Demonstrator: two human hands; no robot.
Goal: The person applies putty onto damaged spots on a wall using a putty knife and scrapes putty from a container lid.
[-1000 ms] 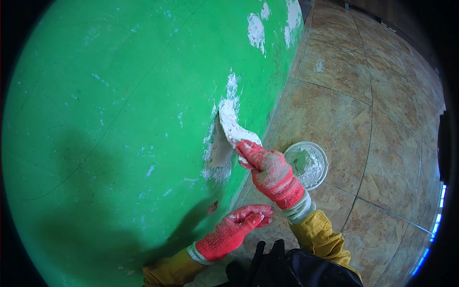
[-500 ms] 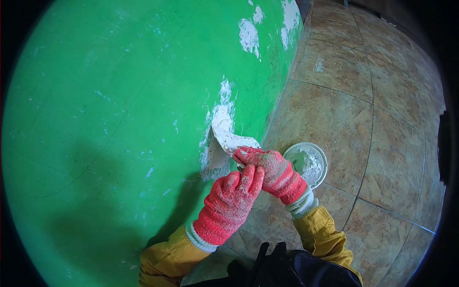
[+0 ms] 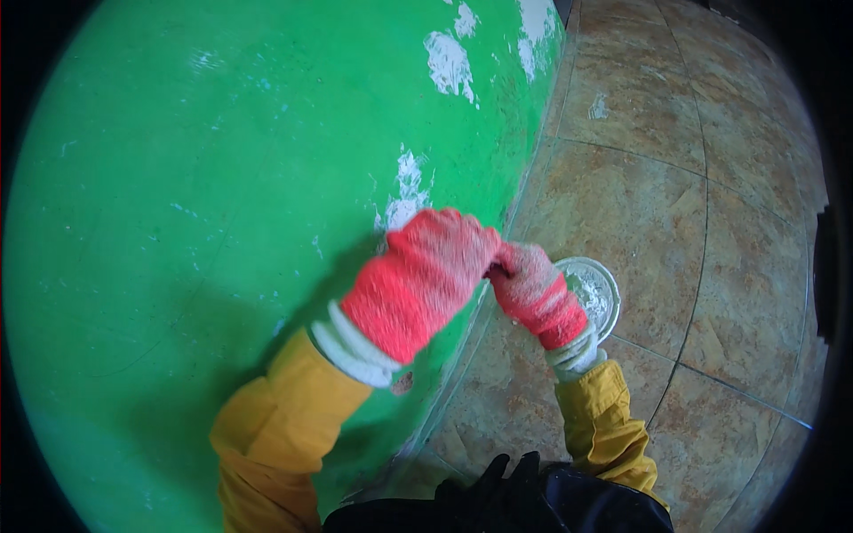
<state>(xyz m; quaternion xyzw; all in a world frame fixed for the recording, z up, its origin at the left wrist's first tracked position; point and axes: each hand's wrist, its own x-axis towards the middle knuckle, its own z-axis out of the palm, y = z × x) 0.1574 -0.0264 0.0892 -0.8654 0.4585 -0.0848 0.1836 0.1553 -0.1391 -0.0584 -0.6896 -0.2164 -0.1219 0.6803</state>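
Note:
My left hand point(image 3: 422, 275), in a red glove with worn pale patches, is raised against the green wall point(image 3: 213, 160). Its back is toward me; the curled fingers meet my right hand point(image 3: 533, 289), which wears a matching glove and is closed. Between and behind the gloves, the putty knife that showed earlier in my right hand is hidden. White putty point(image 3: 410, 186) is smeared on the wall just above my left hand. Behind my right wrist, a round white tub point(image 3: 615, 302) with putty inside stands on the floor.
More white putty patches point(image 3: 450, 64) mark the wall farther up, close to its lower edge. Brown floor tiles point(image 3: 640, 213) stretch along the right, with a pale smear point(image 3: 598, 107) on one. A small brownish spot point(image 3: 402, 383) shows under my left wrist.
My left hand has risen and turned over, covering the lower putty patch and the putty knife. My right hand has shifted slightly right, and the view has moved a little.

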